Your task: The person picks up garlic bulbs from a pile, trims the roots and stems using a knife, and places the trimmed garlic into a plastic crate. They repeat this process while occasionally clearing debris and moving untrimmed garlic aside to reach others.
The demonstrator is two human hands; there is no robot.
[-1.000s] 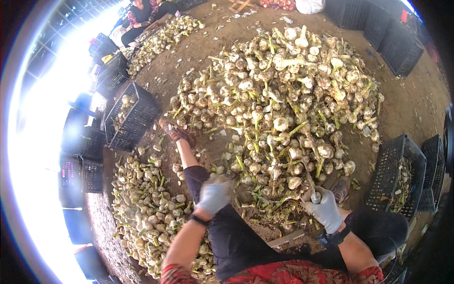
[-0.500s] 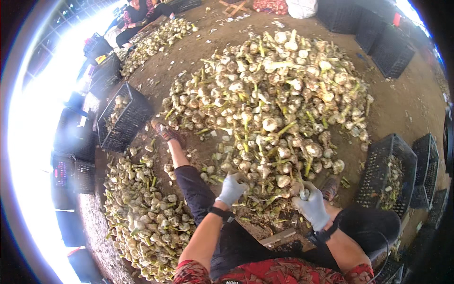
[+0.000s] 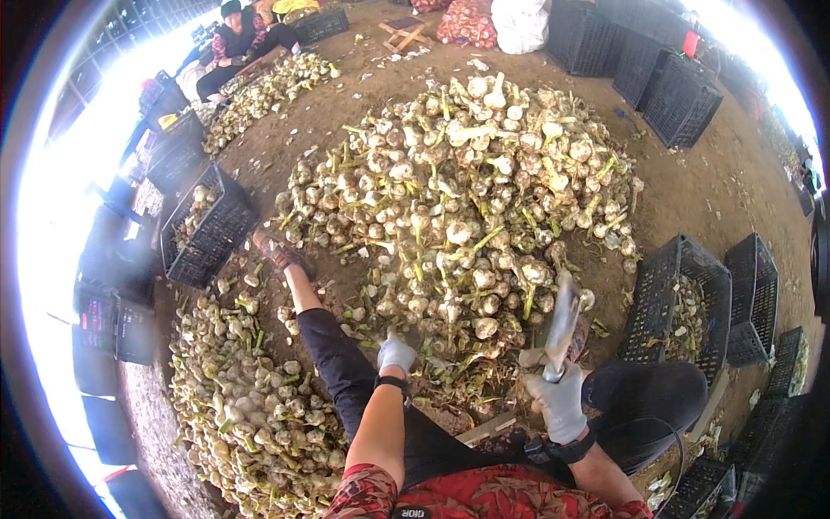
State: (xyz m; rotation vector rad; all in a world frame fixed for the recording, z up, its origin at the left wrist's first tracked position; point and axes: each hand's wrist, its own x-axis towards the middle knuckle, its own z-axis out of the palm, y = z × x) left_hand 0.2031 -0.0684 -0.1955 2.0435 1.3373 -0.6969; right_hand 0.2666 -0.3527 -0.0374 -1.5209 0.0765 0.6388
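The right hand point(image 3: 558, 408), in a pale grey glove with a dark band at the wrist, is closed around the grip of a bladed tool point(image 3: 565, 322); the metal is silvery and motion-blurred, its blade directed up and away from the body, with a light brown piece of unclear kind beside the grip. The left hand point(image 3: 396, 355), likewise gloved, has its back to the viewer at the near edge of the garlic pile point(image 3: 458, 212); its fingertips are hidden, so whether it pinches anything cannot be told. Beside the outstretched left leg point(image 3: 333, 355) lies a smaller garlic heap point(image 3: 251, 402). The garlic pile spreads beyond both hands: rounded, off-white bulbs, soil-stained brown, with yellow-green stalks lying at all angles. To its right stands a black crate point(image 3: 650, 303) containing pale scraps; to its left, a tilted dark crate point(image 3: 216, 246) holds some bulbs. Farther off, a seated person point(image 3: 239, 43) is beside another garlic mound point(image 3: 277, 91), and a wooden stool point(image 3: 405, 36), red mesh sacks point(image 3: 467, 24) and a white sack point(image 3: 519, 24) stand at the rear.
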